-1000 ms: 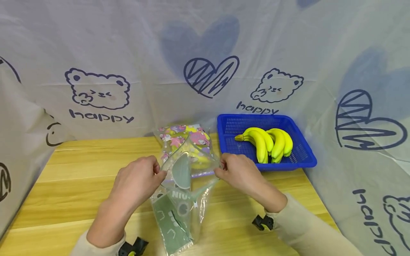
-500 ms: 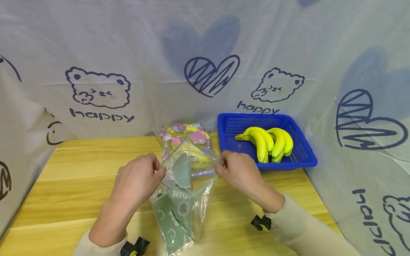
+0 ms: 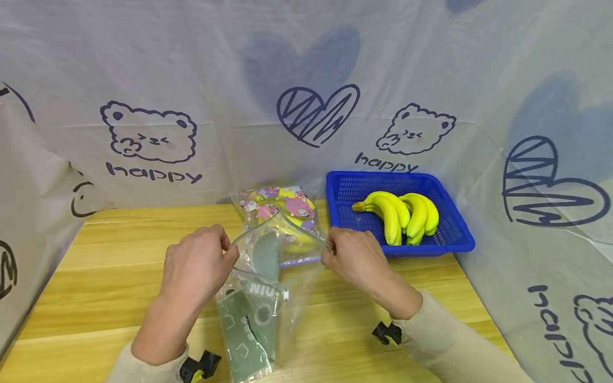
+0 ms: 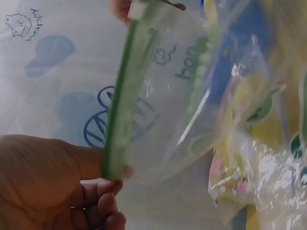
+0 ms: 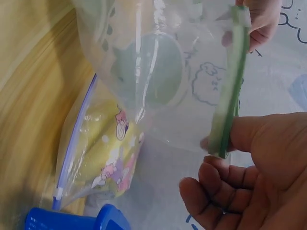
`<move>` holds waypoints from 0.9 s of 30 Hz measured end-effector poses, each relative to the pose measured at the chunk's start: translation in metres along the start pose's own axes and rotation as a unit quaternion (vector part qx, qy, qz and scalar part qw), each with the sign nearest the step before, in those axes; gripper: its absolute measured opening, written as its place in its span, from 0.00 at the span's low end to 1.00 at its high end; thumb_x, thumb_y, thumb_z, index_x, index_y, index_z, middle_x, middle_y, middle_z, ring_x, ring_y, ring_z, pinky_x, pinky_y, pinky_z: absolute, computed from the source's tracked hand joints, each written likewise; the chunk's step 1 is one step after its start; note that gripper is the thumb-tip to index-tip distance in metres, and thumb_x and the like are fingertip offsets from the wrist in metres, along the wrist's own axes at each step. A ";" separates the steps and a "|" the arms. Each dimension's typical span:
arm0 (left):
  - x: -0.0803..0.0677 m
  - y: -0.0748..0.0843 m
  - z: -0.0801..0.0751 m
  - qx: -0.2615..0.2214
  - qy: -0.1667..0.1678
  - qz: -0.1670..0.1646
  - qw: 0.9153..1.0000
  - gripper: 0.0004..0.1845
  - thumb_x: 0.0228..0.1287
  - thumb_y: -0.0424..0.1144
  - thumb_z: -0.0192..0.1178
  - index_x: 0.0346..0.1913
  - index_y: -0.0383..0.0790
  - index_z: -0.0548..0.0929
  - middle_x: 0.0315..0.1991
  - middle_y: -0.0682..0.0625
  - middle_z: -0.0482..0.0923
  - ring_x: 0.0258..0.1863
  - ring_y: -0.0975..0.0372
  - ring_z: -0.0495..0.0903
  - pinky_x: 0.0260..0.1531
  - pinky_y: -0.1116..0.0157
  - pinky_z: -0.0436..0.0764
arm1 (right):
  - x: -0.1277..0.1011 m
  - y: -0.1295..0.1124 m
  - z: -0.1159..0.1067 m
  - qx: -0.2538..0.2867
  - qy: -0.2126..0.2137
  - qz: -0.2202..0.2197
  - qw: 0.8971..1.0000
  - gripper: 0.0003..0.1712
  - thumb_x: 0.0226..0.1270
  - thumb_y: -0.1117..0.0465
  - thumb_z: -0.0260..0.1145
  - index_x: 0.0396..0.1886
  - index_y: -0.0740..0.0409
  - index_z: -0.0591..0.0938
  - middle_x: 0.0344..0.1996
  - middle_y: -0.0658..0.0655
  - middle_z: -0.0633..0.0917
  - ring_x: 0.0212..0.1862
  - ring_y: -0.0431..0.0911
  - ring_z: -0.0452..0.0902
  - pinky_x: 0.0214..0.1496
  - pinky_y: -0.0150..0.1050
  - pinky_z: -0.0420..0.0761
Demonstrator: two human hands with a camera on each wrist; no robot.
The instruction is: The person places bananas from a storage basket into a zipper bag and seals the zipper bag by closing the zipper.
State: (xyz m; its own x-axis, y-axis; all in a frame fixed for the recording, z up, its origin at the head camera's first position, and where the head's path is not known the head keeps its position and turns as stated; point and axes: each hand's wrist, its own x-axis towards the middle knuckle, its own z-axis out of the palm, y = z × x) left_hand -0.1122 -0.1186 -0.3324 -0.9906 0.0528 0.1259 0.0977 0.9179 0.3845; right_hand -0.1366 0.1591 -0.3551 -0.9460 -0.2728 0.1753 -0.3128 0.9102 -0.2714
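Observation:
A clear zip bag [image 3: 249,330] with a green print hangs between my two hands, its mouth spread apart. My left hand [image 3: 197,266] pinches the left end of the rim between thumb and fingers. At the opposite end, my right hand [image 3: 356,260] pinches the rim near the blue basket. In both wrist views the green zip strip [image 4: 117,105] runs from one hand to the other. Behind the held bag lies a patterned zip bag [image 3: 278,205] with yellow bananas inside, partly covered by it.
To the back right, a blue plastic basket [image 3: 455,234] holds yellow bananas [image 3: 395,213]. A white printed cloth [image 3: 230,69] hangs behind and along both sides of the wooden table [image 3: 119,255].
My left hand has shifted slightly left, and the lower part of the held bag has swung left. The bag's mouth is stretched wider; my right hand has barely moved.

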 end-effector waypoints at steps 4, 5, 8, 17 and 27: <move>-0.003 0.006 0.002 -0.019 -0.027 0.013 0.999 0.14 0.73 0.45 0.60 0.28 0.46 0.77 0.25 0.51 0.75 0.25 0.56 0.74 0.30 0.51 0.72 | 0.002 0.000 0.002 0.009 0.005 -0.011 1.000 0.13 0.64 0.58 0.68 0.22 0.49 0.75 0.18 0.46 0.74 0.22 0.44 0.69 0.31 0.41 0.68; -0.004 0.007 0.003 -0.023 -0.027 0.017 0.999 0.15 0.74 0.45 0.58 0.27 0.46 0.76 0.24 0.51 0.74 0.25 0.56 0.73 0.29 0.52 0.71 | 0.002 0.000 0.002 0.008 0.009 -0.013 1.000 0.13 0.64 0.58 0.67 0.22 0.49 0.74 0.17 0.45 0.73 0.22 0.44 0.69 0.30 0.41 0.68; -0.005 0.005 0.003 -0.025 -0.011 0.021 0.999 0.16 0.75 0.42 0.55 0.25 0.46 0.74 0.22 0.51 0.72 0.23 0.56 0.72 0.27 0.54 0.69 | 0.004 0.005 0.001 -0.005 0.009 -0.003 1.000 0.14 0.64 0.58 0.66 0.20 0.49 0.74 0.16 0.46 0.73 0.22 0.44 0.70 0.31 0.43 0.69; -0.006 0.005 0.005 -0.023 -0.029 0.025 0.999 0.10 0.70 0.41 0.58 0.29 0.46 0.77 0.26 0.51 0.75 0.27 0.56 0.74 0.31 0.51 0.72 | 0.005 0.010 0.005 0.014 0.024 -0.018 0.999 0.11 0.62 0.59 0.68 0.23 0.49 0.75 0.17 0.45 0.72 0.21 0.43 0.68 0.30 0.41 0.69; -0.003 0.002 0.019 0.012 0.050 0.068 0.996 0.08 0.63 0.38 0.62 0.28 0.46 0.77 0.24 0.52 0.73 0.28 0.53 0.74 0.31 0.55 0.69 | 0.007 0.006 0.007 0.024 0.039 -0.009 0.999 0.09 0.62 0.59 0.68 0.24 0.50 0.77 0.19 0.46 0.75 0.23 0.44 0.70 0.31 0.42 0.72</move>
State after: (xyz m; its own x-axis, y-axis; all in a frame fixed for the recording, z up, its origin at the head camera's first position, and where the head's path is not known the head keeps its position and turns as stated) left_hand -0.1108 -0.1093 -0.3493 -0.9537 0.1386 0.2669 0.2267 0.9145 0.3350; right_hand -0.1462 0.1604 -0.3624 -0.9307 -0.2627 0.2544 -0.3361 0.8887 -0.3118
